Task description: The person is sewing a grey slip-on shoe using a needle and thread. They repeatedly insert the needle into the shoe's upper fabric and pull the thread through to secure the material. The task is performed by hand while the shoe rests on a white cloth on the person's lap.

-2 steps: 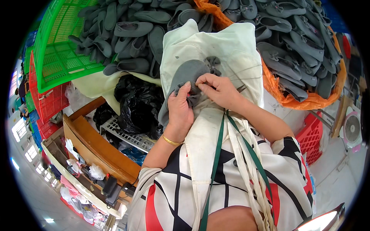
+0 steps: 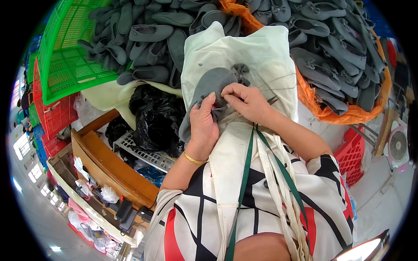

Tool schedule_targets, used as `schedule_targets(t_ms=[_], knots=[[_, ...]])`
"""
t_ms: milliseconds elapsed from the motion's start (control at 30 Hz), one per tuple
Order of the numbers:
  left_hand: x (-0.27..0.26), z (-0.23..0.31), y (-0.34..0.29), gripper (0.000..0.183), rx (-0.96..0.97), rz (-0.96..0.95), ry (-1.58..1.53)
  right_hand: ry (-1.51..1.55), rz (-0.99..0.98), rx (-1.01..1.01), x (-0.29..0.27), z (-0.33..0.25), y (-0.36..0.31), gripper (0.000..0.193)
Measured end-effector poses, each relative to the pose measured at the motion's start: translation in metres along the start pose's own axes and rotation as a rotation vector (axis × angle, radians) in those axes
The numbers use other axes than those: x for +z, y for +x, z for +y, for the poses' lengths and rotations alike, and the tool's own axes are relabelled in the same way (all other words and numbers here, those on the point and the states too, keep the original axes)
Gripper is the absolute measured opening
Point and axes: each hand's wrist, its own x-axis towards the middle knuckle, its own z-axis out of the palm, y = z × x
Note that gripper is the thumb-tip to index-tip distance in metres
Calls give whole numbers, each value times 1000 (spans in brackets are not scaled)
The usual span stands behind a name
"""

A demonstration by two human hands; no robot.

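Note:
A grey fabric shoe point(image 2: 215, 80) lies slanted on the white cloth point(image 2: 244, 48) over my lap. My left hand point(image 2: 203, 124) is closed round its side, thumb on top near the opening. Against the shoe's edge, my right hand point(image 2: 246, 102) is closed in a pinch, thumb and forefinger together; whatever lies between the fingertips is too small to make out. A loose grey bow point(image 2: 240, 74) rests on the cloth just beyond the right fingers. Dark loose threads point(image 2: 276, 82) spread to its right. A pointed dark metal tip point(image 2: 273, 100) shows beside my right hand, the rest hidden.
Grey shoes point(image 2: 150, 32) are heaped at the far left beside a green plastic crate point(image 2: 74, 71). An orange sack point(image 2: 344, 114) full of grey shoes stands at the right. Left of my lap are a black plastic bag point(image 2: 156, 117) and a wooden drawer point(image 2: 113, 165); a fan point(image 2: 397, 145) stands far right.

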Motion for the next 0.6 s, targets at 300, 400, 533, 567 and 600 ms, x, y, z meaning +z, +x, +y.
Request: schedule_targets(t_ms=[300,400,533,567,600], knots=[[-8,-8,3,13,17,-59,30,-113,53,60,11,-17,7,14],[-7,-11,2,15,37,-131,47,-143,39,24,9,-25,14,16],[-11,-15,1,15,21,-143,101,-399,-12,-61,-8,-35,22,15],[-9,-15,0,15,32,-145,94,-495,-13,-99,-15,-38,23,14],[-5,-14,-2,14,43,-146,86,-658,110,-227,-18,-31,26,10]])
